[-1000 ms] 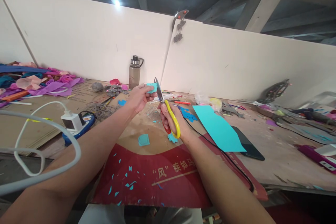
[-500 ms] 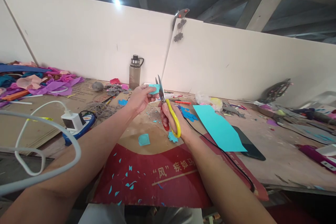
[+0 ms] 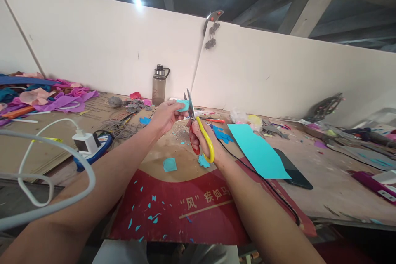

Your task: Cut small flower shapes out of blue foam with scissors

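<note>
Between its thumb and fingers my left hand [image 3: 168,116] pinches a small turquoise piece of paper [image 3: 183,105]. My right hand [image 3: 201,136] is closed round the handles of scissors [image 3: 205,140], one handle yellow and the other red. The scissor blades point up, slightly parted, at the right edge of the paper. Below the hands, a turquoise square with a drawn outline [image 3: 169,164] and a turquoise flower-like cutout [image 3: 203,161] lie on the board. A large turquoise sheet [image 3: 258,150] rests to the right, partly over a dark flat device [image 3: 298,173].
A red and tan cardboard [image 3: 192,218] with scattered turquoise snippets lies in front. At the back stands a water bottle [image 3: 159,86]. A white charger in a blue power strip [image 3: 93,154] and looping white cable are left. Coloured scraps [image 3: 52,97] pile up at far left; blue cutouts [image 3: 222,135] lie right.
The paper in my left hand has shifted slightly right and down. The scissors have moved slightly right, their blades staying parted beside the paper. Things on the table lie as before.
</note>
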